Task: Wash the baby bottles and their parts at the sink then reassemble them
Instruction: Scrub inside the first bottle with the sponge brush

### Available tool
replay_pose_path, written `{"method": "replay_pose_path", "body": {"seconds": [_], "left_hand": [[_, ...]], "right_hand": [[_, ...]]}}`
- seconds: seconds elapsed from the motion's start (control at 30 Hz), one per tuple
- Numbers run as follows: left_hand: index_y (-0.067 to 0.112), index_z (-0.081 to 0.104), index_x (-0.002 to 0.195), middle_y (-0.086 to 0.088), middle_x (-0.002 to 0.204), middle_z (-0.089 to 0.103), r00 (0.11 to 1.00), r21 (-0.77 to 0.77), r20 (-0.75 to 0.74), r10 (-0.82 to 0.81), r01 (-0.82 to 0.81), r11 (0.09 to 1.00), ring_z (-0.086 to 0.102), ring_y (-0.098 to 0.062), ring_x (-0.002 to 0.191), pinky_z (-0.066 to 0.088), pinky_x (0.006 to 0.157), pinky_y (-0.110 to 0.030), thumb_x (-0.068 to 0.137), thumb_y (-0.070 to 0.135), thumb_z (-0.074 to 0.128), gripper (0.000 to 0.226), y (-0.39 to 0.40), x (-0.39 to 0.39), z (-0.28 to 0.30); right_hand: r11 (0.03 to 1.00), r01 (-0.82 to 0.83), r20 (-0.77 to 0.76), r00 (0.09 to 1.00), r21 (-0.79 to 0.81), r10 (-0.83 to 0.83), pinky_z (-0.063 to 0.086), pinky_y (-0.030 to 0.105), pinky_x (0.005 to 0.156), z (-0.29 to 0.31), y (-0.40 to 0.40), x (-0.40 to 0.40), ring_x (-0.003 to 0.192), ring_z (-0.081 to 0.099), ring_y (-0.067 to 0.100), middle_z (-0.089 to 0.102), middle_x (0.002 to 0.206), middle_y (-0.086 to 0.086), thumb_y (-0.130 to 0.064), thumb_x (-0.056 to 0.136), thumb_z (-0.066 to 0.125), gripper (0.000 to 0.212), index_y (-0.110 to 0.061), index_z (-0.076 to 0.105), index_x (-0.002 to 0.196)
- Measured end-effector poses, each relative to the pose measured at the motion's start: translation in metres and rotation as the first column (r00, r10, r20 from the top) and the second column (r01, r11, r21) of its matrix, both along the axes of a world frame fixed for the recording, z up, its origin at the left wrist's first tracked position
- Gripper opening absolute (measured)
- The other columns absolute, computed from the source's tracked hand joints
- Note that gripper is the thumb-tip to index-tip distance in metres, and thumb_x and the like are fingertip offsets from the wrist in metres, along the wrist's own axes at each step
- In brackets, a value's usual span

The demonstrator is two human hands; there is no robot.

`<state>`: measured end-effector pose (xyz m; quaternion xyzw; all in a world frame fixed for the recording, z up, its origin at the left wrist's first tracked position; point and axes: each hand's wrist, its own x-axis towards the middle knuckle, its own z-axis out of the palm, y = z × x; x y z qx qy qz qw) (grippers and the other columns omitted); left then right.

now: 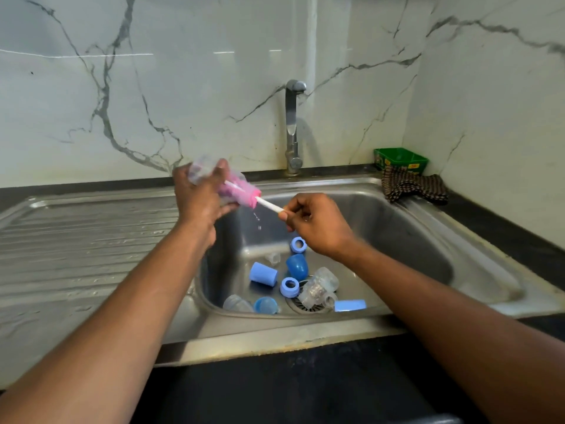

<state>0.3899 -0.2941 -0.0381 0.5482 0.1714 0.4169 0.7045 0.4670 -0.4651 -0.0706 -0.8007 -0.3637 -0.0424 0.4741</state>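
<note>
Left hand [200, 195] grips the wet bottle [214, 179], right hand [318, 223] pinches the brush [244, 195] toward three o'clock; slippery plastic could drop.

basin floor [382, 270]: right part bare | bottle parts [293, 280] crowd drain | tap [292, 123] overhangs back rim

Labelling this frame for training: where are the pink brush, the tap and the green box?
pink brush [244, 194], head view, sponge head.
tap [292, 123], head view, upright pipe.
green box [400, 159], head view, rim.
</note>
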Motion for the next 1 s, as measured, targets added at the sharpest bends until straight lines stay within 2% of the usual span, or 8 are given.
{"method": "replay_pose_path", "body": {"seconds": [0.07,0.2,0.27,0.37,0.53,0.7,0.83,1.0], "left_hand": [[0.021,0.044,0.109,-0.007,0.111,0.066,1.0,0.01,0.022,-0.006,0.006,1.0,0.074,-0.019,0.08,0.061,0.061,-0.039,0.091,0.019,0.07,0.032,0.011,-0.004,-0.001],[0.018,0.044,0.116,-0.011,0.127,0.057,0.939,0.169,-0.24,-0.246,0.29,0.942,0.07,-0.027,0.096,0.06,0.063,-0.038,0.087,0.023,0.074,0.042,0.002,0.0,-0.008],[0.018,0.042,0.118,-0.004,0.123,0.056,0.973,0.157,-0.167,-0.159,0.185,0.97,0.067,-0.022,0.098,0.06,0.06,-0.035,0.087,0.022,0.074,0.045,-0.001,0.0,-0.003],[0.018,0.039,0.118,-0.008,0.127,0.054,0.999,0.142,-0.037,-0.005,0.01,0.99,0.067,-0.021,0.098,0.059,0.058,-0.031,0.088,0.02,0.074,0.046,0.003,-0.001,-0.003],[0.016,0.035,0.12,-0.009,0.13,0.051,0.967,0.217,-0.172,-0.19,0.225,0.95,0.067,-0.025,0.104,0.061,0.063,-0.036,0.091,0.019,0.07,0.045,-0.015,0.001,-0.012],[0.018,0.033,0.122,0.001,0.115,0.048,0.999,0.061,0.003,0.054,-0.055,0.997,0.067,-0.014,0.087,0.06,0.06,-0.032,0.091,0.021,0.07,0.048,0.005,-0.007,0.008],[0.017,0.034,0.122,-0.006,0.129,0.05,0.975,0.128,-0.144,-0.169,0.187,0.974,0.069,-0.024,0.1,0.061,0.064,-0.038,0.091,0.024,0.07,0.048,-0.011,-0.001,-0.011],[0.012,0.038,0.124,-0.01,0.129,0.054,0.999,0.041,-0.019,0.034,-0.033,0.999,0.069,-0.02,0.095,0.062,0.061,-0.041,0.089,0.022,0.074,0.051,-0.001,-0.002,0.0]], "right_hand": [[0.999,-0.043,-0.037,0.998,0.003,0.043,0.054,0.038,0.068,-0.002,0.002,-0.001,0.071,0.066,0.025,0.07,0.073,0.006,-0.012,0.091,0.069,0.009,-0.016,0.068,0.083],[0.999,-0.019,-0.007,1.0,-0.028,0.019,0.057,0.04,0.073,0.002,0.006,-0.003,0.076,0.07,0.024,0.07,0.074,0.004,-0.009,0.087,0.072,0.017,-0.019,0.063,0.077],[0.998,0.001,-0.039,0.999,-0.062,-0.003,0.059,0.039,0.076,0.005,-0.003,0.004,0.078,0.071,0.022,0.073,0.078,0.005,-0.011,0.085,0.076,0.014,-0.018,0.066,0.079],[0.996,0.008,-0.065,0.998,-0.089,-0.013,0.054,0.025,0.063,0.008,-0.008,0.006,0.069,0.068,0.015,0.072,0.076,0.003,-0.012,0.082,0.08,0.014,-0.016,0.067,0.079],[0.999,0.022,-0.072,0.997,-0.03,-0.024,0.044,0.013,0.051,0.009,0.002,-0.005,0.053,0.055,0.003,0.066,0.066,-0.001,-0.009,0.079,0.082,0.018,-0.013,0.066,0.074],[0.998,0.049,-0.051,0.997,-0.051,-0.051,0.044,0.012,0.049,0.012,-0.017,0.006,0.055,0.058,0.003,0.072,0.075,0.006,-0.011,0.079,0.082,0.012,-0.01,0.07,0.08],[1.0,0.02,0.039,0.999,0.009,-0.02,0.045,0.016,0.053,0.006,-0.002,-0.007,0.053,0.055,0.003,0.068,0.067,0.0,-0.01,0.079,0.082,0.017,-0.016,0.067,0.073],[0.999,0.012,0.007,1.0,-0.032,-0.012,0.042,0.012,0.053,0.006,-0.009,0.004,0.055,0.055,0.001,0.07,0.071,0.003,-0.014,0.082,0.08,0.01,-0.012,0.071,0.08]]}}
